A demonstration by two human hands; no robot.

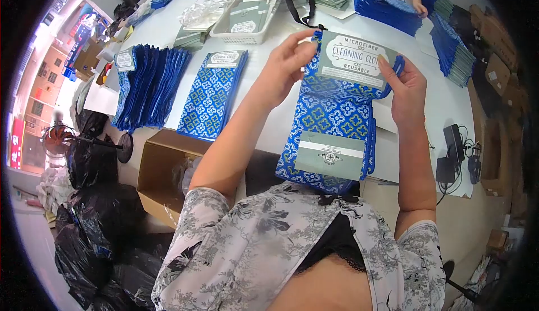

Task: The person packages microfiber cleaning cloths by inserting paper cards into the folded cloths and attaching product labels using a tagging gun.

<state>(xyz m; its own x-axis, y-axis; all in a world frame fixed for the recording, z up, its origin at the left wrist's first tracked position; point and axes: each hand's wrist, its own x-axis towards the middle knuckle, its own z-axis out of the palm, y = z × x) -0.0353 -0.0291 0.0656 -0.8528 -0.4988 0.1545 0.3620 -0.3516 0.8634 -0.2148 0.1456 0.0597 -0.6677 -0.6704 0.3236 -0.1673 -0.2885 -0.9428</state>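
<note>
Seen from the head camera, we hold up a blue cloth with a white-and-yellow-green quatrefoil print (331,109), its soft folded layers hanging between our hands and down in front of our floral top (236,243). Our left hand (286,66) is closed, thumb and fingers gripping the cloth's upper left edge, beside the corner of a flat grey-green card printed "Microfiber Cleaning Cloth, Reusable" (356,74). Our right hand (409,94) is clamped on the card's other side, thumb pressed to its face and fingers behind with the cloth's rolled edge. Below both hands, a smooth grey-green card with a pale band and round emblem (330,162) lies against the print.

Left of our left hand, a flat, oblong, folded cloth with a matching print (205,103) rests on the smooth white table (275,33); farther left stands a tightly pleated row of blue cloths (154,86). Beyond that hand sits a white perforated plastic basket (238,38) holding grey-green cards. Beyond our right hand, a co-worker's hand (418,8) touches a fanned blue stack (384,10).
</note>
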